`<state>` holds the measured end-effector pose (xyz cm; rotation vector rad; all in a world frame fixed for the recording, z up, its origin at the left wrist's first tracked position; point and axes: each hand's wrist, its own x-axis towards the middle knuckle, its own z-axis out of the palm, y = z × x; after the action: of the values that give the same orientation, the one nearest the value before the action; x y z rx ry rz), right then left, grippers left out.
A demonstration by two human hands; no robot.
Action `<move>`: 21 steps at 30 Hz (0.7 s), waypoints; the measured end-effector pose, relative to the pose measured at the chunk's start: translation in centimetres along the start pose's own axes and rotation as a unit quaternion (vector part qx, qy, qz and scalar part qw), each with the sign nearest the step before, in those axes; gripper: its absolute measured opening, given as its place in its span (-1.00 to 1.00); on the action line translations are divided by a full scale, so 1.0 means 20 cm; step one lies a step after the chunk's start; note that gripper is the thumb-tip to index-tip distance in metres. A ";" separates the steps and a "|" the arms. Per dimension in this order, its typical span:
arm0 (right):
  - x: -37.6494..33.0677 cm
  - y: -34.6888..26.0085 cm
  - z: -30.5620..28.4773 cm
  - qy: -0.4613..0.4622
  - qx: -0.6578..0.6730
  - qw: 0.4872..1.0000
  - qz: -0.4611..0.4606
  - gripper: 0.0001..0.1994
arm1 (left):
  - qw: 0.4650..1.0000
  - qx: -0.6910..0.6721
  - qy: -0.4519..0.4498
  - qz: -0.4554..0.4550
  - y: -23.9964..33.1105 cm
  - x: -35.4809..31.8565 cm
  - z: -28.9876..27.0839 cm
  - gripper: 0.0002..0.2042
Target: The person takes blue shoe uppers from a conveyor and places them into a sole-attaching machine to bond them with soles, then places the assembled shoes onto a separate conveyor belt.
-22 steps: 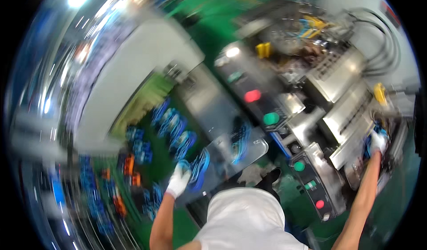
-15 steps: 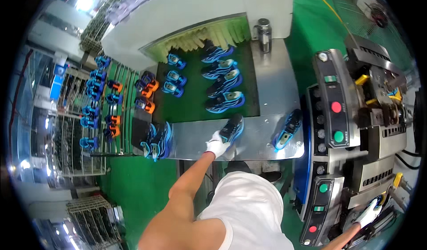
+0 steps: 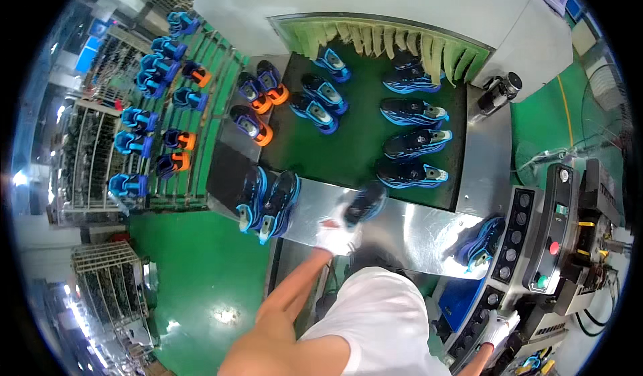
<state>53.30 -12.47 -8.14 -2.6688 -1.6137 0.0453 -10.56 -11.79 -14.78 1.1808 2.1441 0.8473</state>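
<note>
My left hand, in a white glove, reaches over a shiny metal plate and grips the heel of a dark blue shoe at the plate's far edge. Beyond it runs a dark conveyor belt carrying several blue and black shoes. A pair of blue shoes lies at the plate's left end, and a single blue shoe at its right end. My right hand, also gloved, rests low at the right on a machine's button panel; its grip is unclear.
A grey tunnel with green curtain strips covers the belt's far end. A wire rack of blue and orange shoes stands left. Control boxes with red and green buttons line the right. The floor is green.
My head has swung from the machine on the right toward the belt. My left hand took hold of the dark blue shoe on the plate. My right hand dropped to the lower panel.
</note>
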 end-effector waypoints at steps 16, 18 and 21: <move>-0.43 -0.84 -0.07 -0.149 0.213 0.965 0.026 -0.19 | 0.983 0.032 -0.096 0.154 0.51 0.74 0.12 -0.12; -0.45 -0.95 -0.11 -0.162 0.182 0.970 -0.017 -0.21 | 0.977 0.041 -0.140 0.158 0.56 0.81 0.50 -0.23; -0.56 -1.02 -0.22 -0.175 0.242 0.954 0.007 -0.20 | 0.984 0.064 -0.040 0.159 0.56 0.89 0.78 -0.47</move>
<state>30.24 -12.97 -2.99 -2.3705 -1.4149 0.8404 -1.93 12.49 -19.40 1.6262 2.0003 0.7864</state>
